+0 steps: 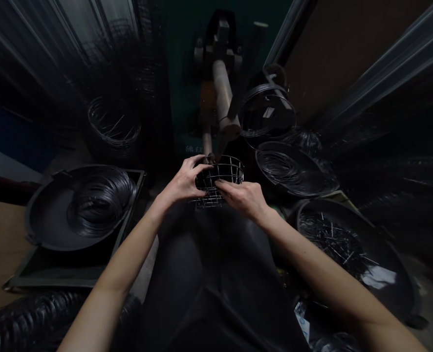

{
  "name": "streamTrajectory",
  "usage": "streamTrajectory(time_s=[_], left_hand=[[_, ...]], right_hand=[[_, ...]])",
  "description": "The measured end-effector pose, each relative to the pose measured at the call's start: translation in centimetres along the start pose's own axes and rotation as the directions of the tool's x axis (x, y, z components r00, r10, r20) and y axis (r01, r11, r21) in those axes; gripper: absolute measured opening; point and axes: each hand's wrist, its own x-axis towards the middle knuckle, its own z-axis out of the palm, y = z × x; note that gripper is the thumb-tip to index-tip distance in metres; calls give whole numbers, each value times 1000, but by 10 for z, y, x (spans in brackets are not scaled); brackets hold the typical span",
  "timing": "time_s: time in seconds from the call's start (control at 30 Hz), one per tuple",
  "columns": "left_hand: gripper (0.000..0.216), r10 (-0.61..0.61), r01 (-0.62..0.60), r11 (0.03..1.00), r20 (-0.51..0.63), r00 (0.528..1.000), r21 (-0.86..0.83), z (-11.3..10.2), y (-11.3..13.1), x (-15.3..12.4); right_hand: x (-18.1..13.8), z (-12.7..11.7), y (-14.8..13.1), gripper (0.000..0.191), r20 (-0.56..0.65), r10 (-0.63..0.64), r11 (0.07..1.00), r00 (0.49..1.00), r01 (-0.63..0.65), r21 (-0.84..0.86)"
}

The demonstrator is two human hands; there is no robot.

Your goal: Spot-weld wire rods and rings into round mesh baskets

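Observation:
A small round wire cage (pixel 222 172) made of thin metal rods sits in the middle of the view, just below a machine's thick roller shaft (pixel 222 98). My left hand (pixel 185 181) curls its fingers over the cage's left rim. From the right, my right hand (pixel 244 195) grips the cage's near side, fingers closed on the wires. Both forearms reach forward over my dark-clothed lap.
A dark pan with a coil of black wire (pixel 99 200) rests in a tray at the left. Wire rings (pixel 268 112) and a flat coil (pixel 293 171) lie at the right. A pan of short cut wires (pixel 337 239) is at the near right. More wire hoops (pixel 114 127) stand behind.

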Motion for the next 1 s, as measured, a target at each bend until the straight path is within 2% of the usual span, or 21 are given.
streamTrajectory(time_s=[0.33, 0.43, 0.53, 0.67, 1.0], left_hand=[[72, -26, 26, 1000, 50, 998, 5, -3, -11, 9], [73, -21, 21, 1000, 39, 999, -11, -6, -11, 8], [70, -24, 25, 999, 26, 999, -26, -9, -12, 9], [70, -52, 52, 998, 25, 998, -29, -10, -18, 19], [73, -26, 26, 1000, 17, 1000, 14, -12, -33, 36]], right_hand=[[11, 1, 4, 30, 28, 35, 999, 999, -35, 6], [3, 0, 5, 30, -34, 61, 997, 998, -59, 47], [-6, 3, 10, 27, -113, 138, 988, 984, -129, 87], [-2, 10, 17, 21, -152, 202, 973, 968, -181, 140], [20, 9, 22, 21, -70, 284, 953, 956, -273, 134]])
